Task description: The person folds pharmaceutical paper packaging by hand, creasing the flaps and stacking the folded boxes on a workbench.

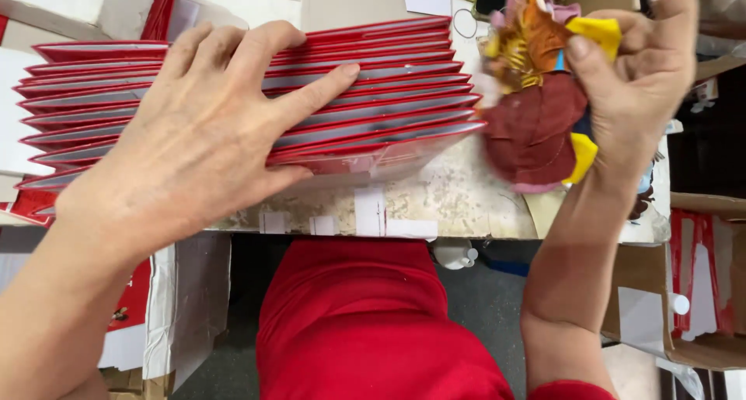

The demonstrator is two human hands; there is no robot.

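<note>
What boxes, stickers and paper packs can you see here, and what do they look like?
Red paper packs: fanned flat on the table under the left hand, red edges, grey-white faces.
White stickers: small rectangles along the table's front edge.
Cardboard box: lower right, brown, open, red and white sheets inside.
Cloth bundle: in the right hand, maroon, yellow, orange.

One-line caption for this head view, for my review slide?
Left hand pressed flat on a fanned row of red folded cards on a worn table; right hand holds a crumpled multicoloured rag.
</note>
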